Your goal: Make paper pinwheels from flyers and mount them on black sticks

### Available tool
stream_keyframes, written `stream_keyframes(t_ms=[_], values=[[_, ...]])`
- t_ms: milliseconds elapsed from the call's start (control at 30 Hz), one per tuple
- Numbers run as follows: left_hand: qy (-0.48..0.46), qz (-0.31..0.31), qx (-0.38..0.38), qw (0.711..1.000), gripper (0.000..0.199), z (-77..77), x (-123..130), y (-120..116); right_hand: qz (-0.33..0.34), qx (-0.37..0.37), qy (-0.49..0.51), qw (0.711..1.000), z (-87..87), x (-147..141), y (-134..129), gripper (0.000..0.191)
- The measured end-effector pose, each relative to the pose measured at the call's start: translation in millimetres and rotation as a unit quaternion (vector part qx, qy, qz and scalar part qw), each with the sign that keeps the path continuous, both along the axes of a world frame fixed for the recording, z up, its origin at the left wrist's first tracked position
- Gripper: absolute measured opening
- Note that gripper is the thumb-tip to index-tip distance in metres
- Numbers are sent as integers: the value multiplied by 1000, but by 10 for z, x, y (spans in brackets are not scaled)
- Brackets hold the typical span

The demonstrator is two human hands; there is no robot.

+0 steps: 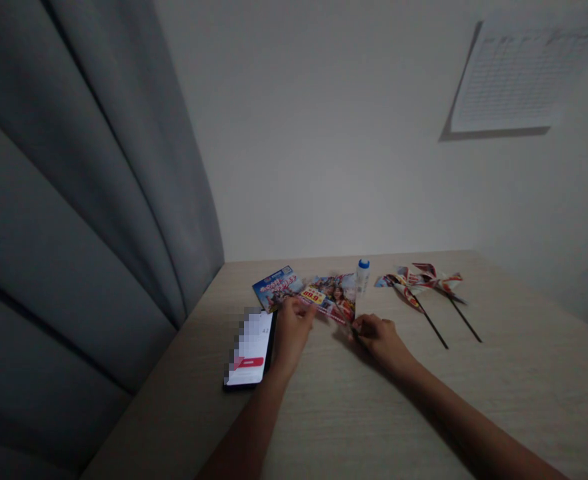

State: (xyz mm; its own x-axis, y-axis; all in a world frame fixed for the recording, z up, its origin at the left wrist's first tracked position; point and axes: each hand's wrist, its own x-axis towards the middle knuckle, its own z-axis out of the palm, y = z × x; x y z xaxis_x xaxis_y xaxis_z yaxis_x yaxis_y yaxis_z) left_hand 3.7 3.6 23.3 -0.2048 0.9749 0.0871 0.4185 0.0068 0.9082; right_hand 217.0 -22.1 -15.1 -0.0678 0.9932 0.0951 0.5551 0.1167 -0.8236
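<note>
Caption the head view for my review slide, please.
Left hand holding a printed sheet, right hand at its near corner, with a phone to the left and two paper pinwheels to the right.

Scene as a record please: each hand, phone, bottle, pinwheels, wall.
left hand: fingers on lower left edge of a printed flyer
right hand: at that flyer's lower right corner; grip unclear
second flyer: on table, beyond the phone
phone: left of left hand, screen lit
bottle: upright, blue cap, beside the first flyer
pinwheels: two, dark sticks, right side
wall: lined sheet, upper right
</note>
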Motion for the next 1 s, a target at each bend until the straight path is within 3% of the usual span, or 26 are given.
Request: stream_keyframes(t_ms=[100, 167, 267, 367, 500, 833, 1000], values=[[182, 68, 117, 974, 28, 58, -44, -19, 3, 41, -102, 994, 55, 34, -12, 28], [262, 35, 147, 953, 28, 71, -41, -45, 10, 40, -139, 989, 86, 42, -19, 30], [320, -68, 132, 936, 37, 18, -7, -69, 18, 29, -166, 986, 130, 51, -23, 30], [351, -142, 93, 921, 47, -92, 19, -69, 34, 20, -180, 983, 175, 71, -19, 25], [363, -183, 53, 912, 50, -220, 5, -54, 47, 2, -201, 979, 245, 115, -4, 24], [393, -160, 29, 905, 47, -253, -25, -58, 107, -49, -262, 958, 469, 431, 16, 26], [385, -169, 35, 906, 44, -216, -42, -63, 105, -20, -173, 979, 442, 703, 123, 29]])
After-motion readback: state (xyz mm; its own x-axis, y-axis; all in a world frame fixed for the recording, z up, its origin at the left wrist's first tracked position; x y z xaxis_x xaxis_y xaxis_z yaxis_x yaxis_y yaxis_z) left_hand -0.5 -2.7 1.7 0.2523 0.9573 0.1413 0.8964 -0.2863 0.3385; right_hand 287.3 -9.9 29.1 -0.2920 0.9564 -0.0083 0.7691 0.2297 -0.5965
